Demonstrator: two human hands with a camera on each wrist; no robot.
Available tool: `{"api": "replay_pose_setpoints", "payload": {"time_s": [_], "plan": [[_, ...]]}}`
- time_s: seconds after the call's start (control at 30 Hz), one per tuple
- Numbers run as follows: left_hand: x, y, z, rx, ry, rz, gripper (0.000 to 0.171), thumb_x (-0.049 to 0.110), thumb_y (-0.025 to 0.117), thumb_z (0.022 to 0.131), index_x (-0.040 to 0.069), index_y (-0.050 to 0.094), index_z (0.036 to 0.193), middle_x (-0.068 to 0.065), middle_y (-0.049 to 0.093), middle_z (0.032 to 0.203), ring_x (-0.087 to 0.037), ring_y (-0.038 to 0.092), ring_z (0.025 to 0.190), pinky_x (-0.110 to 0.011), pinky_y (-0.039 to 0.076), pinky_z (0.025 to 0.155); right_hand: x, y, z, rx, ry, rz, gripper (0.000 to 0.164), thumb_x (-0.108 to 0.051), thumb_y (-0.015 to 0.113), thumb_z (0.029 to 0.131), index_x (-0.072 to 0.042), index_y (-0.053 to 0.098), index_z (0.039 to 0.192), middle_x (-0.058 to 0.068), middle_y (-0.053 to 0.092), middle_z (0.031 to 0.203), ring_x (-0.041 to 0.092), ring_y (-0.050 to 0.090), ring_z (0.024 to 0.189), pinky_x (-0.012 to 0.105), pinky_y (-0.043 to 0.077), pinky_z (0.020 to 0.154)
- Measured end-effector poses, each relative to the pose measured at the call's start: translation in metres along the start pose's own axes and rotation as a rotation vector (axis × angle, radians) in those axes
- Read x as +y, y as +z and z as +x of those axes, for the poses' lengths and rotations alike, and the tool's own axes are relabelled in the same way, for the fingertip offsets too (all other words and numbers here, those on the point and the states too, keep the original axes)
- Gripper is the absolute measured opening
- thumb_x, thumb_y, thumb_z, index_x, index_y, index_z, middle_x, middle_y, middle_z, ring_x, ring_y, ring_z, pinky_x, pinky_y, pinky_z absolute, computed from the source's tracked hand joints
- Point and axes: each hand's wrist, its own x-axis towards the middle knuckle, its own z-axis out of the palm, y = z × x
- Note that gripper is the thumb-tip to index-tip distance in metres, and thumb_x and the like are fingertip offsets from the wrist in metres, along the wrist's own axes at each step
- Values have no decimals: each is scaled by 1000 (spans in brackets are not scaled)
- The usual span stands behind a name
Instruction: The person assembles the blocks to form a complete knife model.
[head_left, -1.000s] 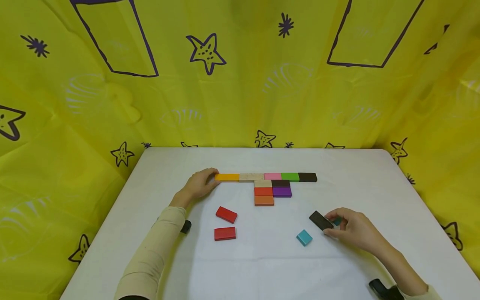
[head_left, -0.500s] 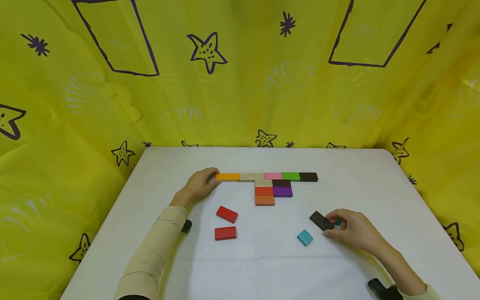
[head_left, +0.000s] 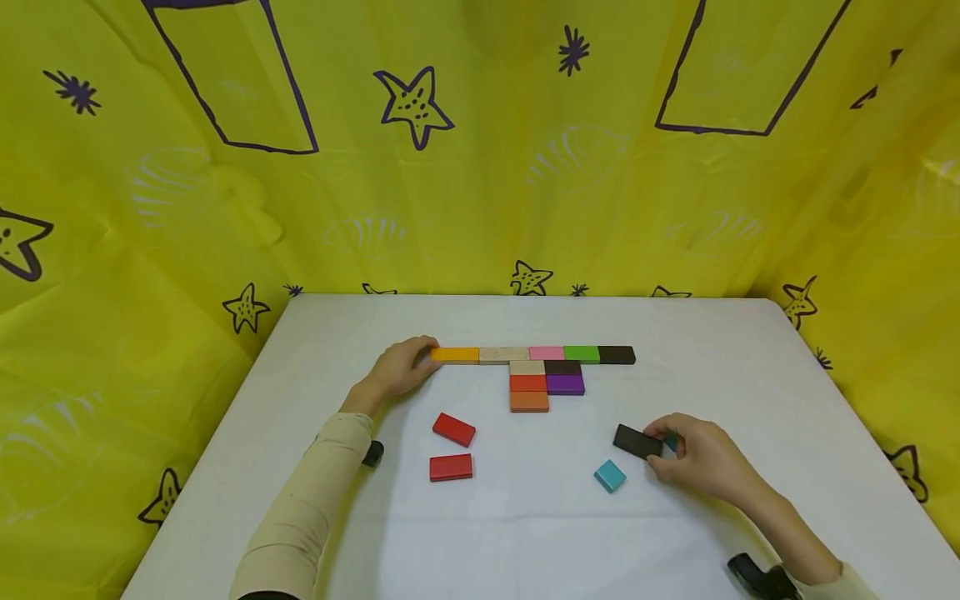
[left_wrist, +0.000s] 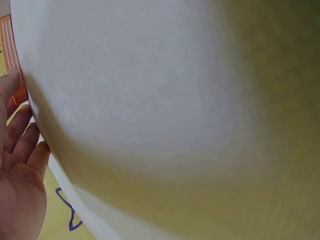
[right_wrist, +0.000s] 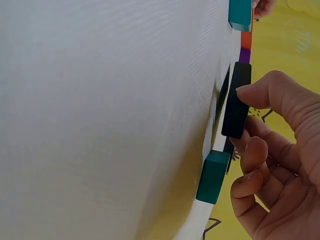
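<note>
At the left end of a row of blocks, my left hand [head_left: 393, 371] pinches a yellow-orange block [head_left: 456, 356]. The left wrist view catches its orange end [left_wrist: 11, 50] between thumb and fingers. My right hand [head_left: 705, 454] pinches a black block [head_left: 636, 442] between thumb and fingers. In the right wrist view this black block [right_wrist: 236, 102] is held just off the table, with a gap and shadow beneath. A teal block [right_wrist: 213, 177] lies below the right fingers, mostly hidden by the hand in the head view.
The row continues with beige [head_left: 504, 356], pink [head_left: 546, 353], green [head_left: 581, 355] and dark [head_left: 617, 355] blocks. Shorter rows adjoin it in front, ending with an orange block [head_left: 529, 402]. Two red blocks [head_left: 451, 467] and a teal block [head_left: 610, 476] lie loose on the white table [head_left: 525, 550].
My right hand has turned the black block slightly, so it lies nearer to level in the head view and a little further left. The left hand has stayed in place.
</note>
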Motion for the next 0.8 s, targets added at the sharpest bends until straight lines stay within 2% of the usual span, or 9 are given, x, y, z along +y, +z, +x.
{"api": "replay_pose_setpoints", "payload": {"time_s": [0.33,0.8], "plan": [[0,0,0,-1,-3,-3,37,26,64,102,7,59,134,-13,62,138,-33,55,129,-50,41,116,-6,4,11,55,-85,18,31,-7,88,75,-10,75,103,-6,67,89,0,40,60,21,35,52],[1,0,-1,-2,-3,1,37,26,63,103,7,59,134,-13,62,138,-32,55,130,-49,40,116,-16,11,28,37,-116,24,31,-5,86,77,-10,74,105,-6,67,90,2,41,61,21,35,53]]}}
